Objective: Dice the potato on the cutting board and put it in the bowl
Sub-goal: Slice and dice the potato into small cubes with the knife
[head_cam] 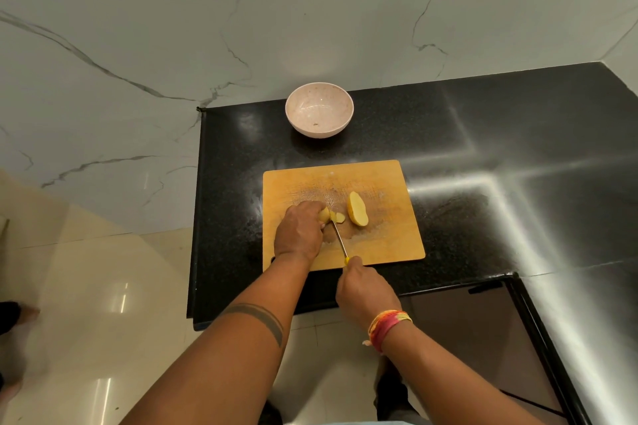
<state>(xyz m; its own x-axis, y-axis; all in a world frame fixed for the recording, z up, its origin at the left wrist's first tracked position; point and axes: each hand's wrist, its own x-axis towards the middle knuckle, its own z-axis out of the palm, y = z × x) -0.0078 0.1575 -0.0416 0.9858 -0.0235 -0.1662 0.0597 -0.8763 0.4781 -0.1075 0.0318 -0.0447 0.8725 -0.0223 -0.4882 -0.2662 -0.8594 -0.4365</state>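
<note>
A wooden cutting board (379,245) lies on the black counter. My left hand (298,233) presses down on one potato piece (324,214), mostly hidden under my fingers. My right hand (366,290) grips the yellow handle of a knife (340,239), whose blade meets the held piece. A small cut slice (340,217) lies just right of the blade. A potato half (357,209) rests cut side up further right on the board. The pale pink bowl (319,95) stands beyond the board, near the wall, with only a tiny speck inside.
The black granite counter (483,148) extends to the right and wraps around a corner. A marble wall (207,28) rises behind the bowl. The counter's left edge (198,217) drops to a tiled floor.
</note>
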